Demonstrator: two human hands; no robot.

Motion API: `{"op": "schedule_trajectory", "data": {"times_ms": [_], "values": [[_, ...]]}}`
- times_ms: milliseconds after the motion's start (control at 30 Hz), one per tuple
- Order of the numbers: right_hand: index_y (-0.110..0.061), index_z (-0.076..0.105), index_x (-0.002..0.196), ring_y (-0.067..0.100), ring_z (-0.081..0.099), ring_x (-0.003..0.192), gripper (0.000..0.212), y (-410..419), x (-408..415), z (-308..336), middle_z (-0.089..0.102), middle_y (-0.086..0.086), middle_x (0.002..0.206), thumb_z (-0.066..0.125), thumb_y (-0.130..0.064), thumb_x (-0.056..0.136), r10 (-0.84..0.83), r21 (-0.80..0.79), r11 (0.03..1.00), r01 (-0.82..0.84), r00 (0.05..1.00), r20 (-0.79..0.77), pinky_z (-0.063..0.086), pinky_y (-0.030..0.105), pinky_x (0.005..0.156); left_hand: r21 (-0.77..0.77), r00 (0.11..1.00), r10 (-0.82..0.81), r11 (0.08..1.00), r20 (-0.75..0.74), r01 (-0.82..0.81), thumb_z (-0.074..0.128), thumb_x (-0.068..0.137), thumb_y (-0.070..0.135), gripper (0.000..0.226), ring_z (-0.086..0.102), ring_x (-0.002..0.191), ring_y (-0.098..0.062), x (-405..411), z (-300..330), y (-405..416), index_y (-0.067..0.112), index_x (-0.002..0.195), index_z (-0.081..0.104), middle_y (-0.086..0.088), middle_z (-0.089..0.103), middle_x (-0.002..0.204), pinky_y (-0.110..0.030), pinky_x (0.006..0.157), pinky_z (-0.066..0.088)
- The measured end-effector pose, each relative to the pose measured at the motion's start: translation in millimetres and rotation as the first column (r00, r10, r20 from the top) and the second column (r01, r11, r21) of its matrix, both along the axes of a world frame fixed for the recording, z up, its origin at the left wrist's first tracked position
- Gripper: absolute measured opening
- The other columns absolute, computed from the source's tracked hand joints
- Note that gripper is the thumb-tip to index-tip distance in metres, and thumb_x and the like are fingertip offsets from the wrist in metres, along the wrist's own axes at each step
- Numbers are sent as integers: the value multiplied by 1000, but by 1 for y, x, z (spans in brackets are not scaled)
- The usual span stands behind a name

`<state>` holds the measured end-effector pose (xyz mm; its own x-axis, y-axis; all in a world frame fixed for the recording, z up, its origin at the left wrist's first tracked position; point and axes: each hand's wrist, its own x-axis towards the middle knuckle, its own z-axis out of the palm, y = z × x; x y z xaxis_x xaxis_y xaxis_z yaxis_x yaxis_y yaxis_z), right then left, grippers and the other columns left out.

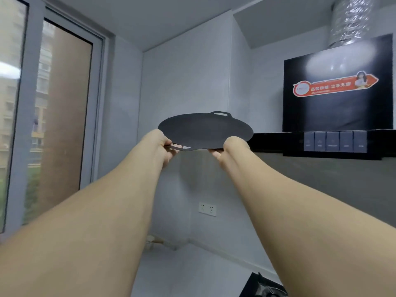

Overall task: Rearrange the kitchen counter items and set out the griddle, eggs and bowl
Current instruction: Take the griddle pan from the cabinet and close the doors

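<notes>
- We hold a round, flat, matte black griddle [205, 130] up in the air in front of the pale wall corner, level with the lower edge of the range hood [336, 86] on the right and well above the counter [192, 269].
- Our left hand [166, 144] curls round the near loop handle [180, 147] at the griddle's front-left rim, thumb on top and fingers underneath.
- Our right hand [230, 147] pinches the front-right rim, with the fingers showing below the plate and the heel of the hand above it.
- The griddle is thin, with a dull, even surface; it lies nearly level and we see it as a wide oval.
- Its second loop handle [221, 114] sits on the far rim, so the line through the two handles runs away from us, slightly to the right.
- No container shows here; we see no eggs or bowl.
- The hood has a glossy black front with a red sticker [334, 86], a crinkled silver duct [351, 20] above it, and a row of grey buttons [334, 141] below.
- A white double socket [207, 209] is set in the wall under the griddle.
- A window [49, 116] with grey frames fills the left side.
- Something black and shiny lies at the bottom edge; we cannot tell what it is.
</notes>
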<state>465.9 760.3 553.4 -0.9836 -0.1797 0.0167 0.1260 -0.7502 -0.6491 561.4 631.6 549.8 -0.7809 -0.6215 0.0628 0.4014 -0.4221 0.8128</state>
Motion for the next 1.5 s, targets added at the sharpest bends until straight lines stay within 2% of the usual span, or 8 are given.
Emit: {"op": "schedule_trajectory", "data": {"times_ms": [200,400,600,733,867,1300,1367,1500], "values": [[-9,36,143,31,52,102,44,-63,-68,-25,47,12,138,28,-5,100,23,128,992,-11,995,-95,59,32,56,9,999,38,999,-4,-38,32,96,-12,26,56,66,-23,-65,-24,-61,-3,78,49,-12,56,80,-33,70,56],[-5,63,113,32,67,76,43,-134,-131,-55,71,13,105,25,4,94,24,207,977,-49,992,123,58,46,77,112,991,137,984,10,-137,33,90,-14,27,63,74,-29,-129,-67,-133,-1,89,57,-14,64,86,-30,67,56],[-11,48,136,37,59,113,51,-212,-165,-106,54,9,138,19,-3,96,151,170,966,-196,958,244,49,36,100,200,971,230,950,64,-238,34,84,-17,38,67,80,-33,-165,-119,-212,-4,110,59,-18,69,103,-33,55,60],[-8,64,114,35,68,71,42,-264,-186,-147,72,11,103,30,3,92,125,234,953,-193,952,280,60,43,74,239,973,206,944,101,-225,29,86,-15,41,66,88,-32,-184,-160,-261,-2,113,57,-17,65,110,-32,48,58],[-1,59,118,34,68,79,40,-302,-194,-196,68,17,95,35,13,89,175,189,956,-226,952,252,56,39,44,227,967,188,947,173,-225,24,89,-15,39,64,81,-30,-192,-193,-302,-3,113,54,-18,62,112,-38,57,59],[-2,59,119,32,68,96,32,-393,-244,-322,68,18,106,42,5,93,34,299,938,-176,904,425,55,40,49,247,944,14,964,331,-101,25,91,-16,30,62,78,-32,-259,-312,-407,-6,95,53,-18,62,97,-40,41,55],[-2,59,119,33,69,95,33,-397,-251,-340,69,18,104,42,5,92,3,309,938,-158,893,450,56,38,45,255,930,-9,963,368,-92,26,89,-17,33,64,85,-35,-272,-331,-416,-7,105,53,-21,63,103,-41,46,58],[-3,59,116,34,68,94,33,-384,-263,-369,68,18,105,42,8,90,-89,310,948,-75,870,486,59,42,60,298,900,-103,954,424,-31,28,92,-15,30,64,99,-35,-297,-367,-408,-5,106,53,-20,63,106,-42,88,55]]}}
